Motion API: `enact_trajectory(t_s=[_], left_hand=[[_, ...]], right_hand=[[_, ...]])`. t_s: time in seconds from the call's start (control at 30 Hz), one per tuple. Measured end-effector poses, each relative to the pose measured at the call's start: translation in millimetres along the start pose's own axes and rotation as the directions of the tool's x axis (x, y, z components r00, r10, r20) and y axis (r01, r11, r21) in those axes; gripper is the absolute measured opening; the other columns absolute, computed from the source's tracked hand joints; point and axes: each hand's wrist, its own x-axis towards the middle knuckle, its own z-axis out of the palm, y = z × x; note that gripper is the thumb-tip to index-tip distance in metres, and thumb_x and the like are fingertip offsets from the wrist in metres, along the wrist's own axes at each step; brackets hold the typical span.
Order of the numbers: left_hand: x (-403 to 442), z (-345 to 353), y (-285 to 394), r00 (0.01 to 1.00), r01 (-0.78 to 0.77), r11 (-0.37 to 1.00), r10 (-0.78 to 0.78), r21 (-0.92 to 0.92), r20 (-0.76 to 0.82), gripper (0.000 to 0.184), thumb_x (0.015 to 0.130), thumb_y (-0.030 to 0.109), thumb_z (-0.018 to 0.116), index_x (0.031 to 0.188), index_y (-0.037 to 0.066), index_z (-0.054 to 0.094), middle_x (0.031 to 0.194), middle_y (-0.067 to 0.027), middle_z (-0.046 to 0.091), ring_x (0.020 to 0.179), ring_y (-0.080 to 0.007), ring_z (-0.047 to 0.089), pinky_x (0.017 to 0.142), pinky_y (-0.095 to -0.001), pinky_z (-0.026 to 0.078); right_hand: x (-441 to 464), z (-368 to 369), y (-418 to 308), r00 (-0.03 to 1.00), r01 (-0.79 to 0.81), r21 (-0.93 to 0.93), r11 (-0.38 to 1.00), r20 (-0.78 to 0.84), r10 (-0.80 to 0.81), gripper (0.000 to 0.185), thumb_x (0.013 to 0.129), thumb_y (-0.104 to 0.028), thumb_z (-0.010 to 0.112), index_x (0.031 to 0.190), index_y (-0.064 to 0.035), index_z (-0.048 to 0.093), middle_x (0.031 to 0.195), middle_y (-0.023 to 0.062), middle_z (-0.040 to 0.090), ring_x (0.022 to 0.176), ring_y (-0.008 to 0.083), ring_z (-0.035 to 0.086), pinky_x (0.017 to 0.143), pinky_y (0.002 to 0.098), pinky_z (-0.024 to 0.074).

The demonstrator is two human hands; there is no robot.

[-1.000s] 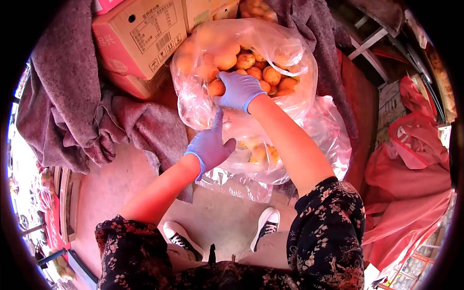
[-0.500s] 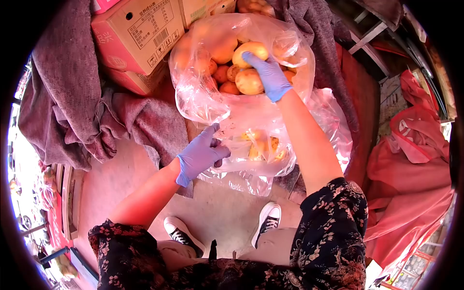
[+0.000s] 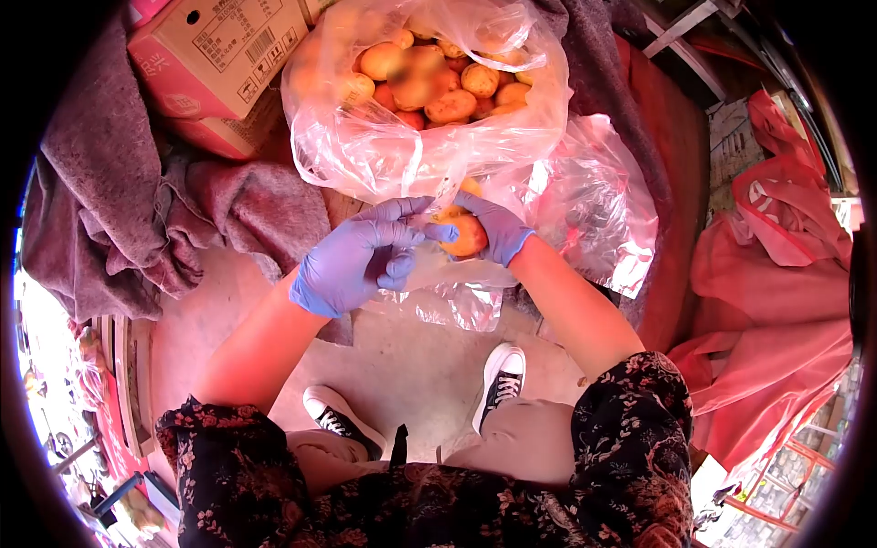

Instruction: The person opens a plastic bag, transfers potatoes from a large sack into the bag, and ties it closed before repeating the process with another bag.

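My right hand, in a blue glove, holds an orange-yellow fruit in front of the large bag. My left hand, also gloved, is beside it with its fingers bent and its forefinger reaching to the fruit; a strip of clear plastic shows near its fingertips. Whether it grips the plastic is hard to make out. Beyond my hands a clear bag stands open, full of orange-yellow fruits. A second clear plastic bag lies to the right, partly under the first.
Cardboard boxes stand at the back left. A grey-purple blanket drapes over the left side, and more of it runs behind the bags. Red cloth hangs at the right. My shoes are on the floor below.
My right hand has come back from the open bag towards me with a fruit in it. My left hand now meets it near the fruit. The bags appear higher in view.
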Motion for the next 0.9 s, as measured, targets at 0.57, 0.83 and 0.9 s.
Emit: enact_trajectory(t_s=[0.57, 0.83, 0.9], left_hand=[[31, -9, 1, 0.968, -0.227, 0.968, 0.212, 0.109, 0.132, 0.066, 0.075, 0.007, 0.050, 0.138, 0.007, 0.030, 0.132, -0.0130, 0.042, 0.064, -0.0035, 0.046, 0.053, -0.0171, 0.035], [39, -8, 2, 0.992, -0.121, 0.978, 0.111, 0.172, 0.067, 0.058, 0.076, 0.013, 0.053, 0.132, 0.004, 0.039, 0.127, -0.0090, 0.049, 0.059, -0.0063, 0.046, 0.055, -0.0203, 0.040], [42, -6, 0, 0.993, -0.111, 0.977, 0.103, 0.181, 0.055, 0.055, 0.077, 0.013, 0.053, 0.130, 0.002, 0.042, 0.126, -0.0082, 0.050, 0.060, -0.0075, 0.046, 0.056, -0.0211, 0.041]], right_hand=[[-84, -68, -88, 0.611, -0.265, -0.951, -0.159, -0.038, -0.791, 0.070, 0.077, -0.017, 0.061, 0.135, -0.0033, 0.026, 0.112, 0.0285, 0.050, 0.098, 0.0395, 0.055, 0.084, 0.0417, 0.0456], [-69, 38, -140, 0.618, 0.259, -0.941, -0.217, 0.334, -0.712, 0.023, 0.084, -0.012, 0.046, 0.102, -0.0064, 0.060, 0.093, 0.0189, 0.061, 0.088, 0.0294, 0.060, 0.079, 0.0383, 0.0454], [-19, 32, -155, 0.583, 0.374, -0.858, -0.353, 0.513, -0.630, 0.025, 0.085, -0.010, 0.044, 0.105, -0.0058, 0.059, 0.098, 0.0202, 0.060, 0.092, 0.0302, 0.058, 0.081, 0.0373, 0.0447]])
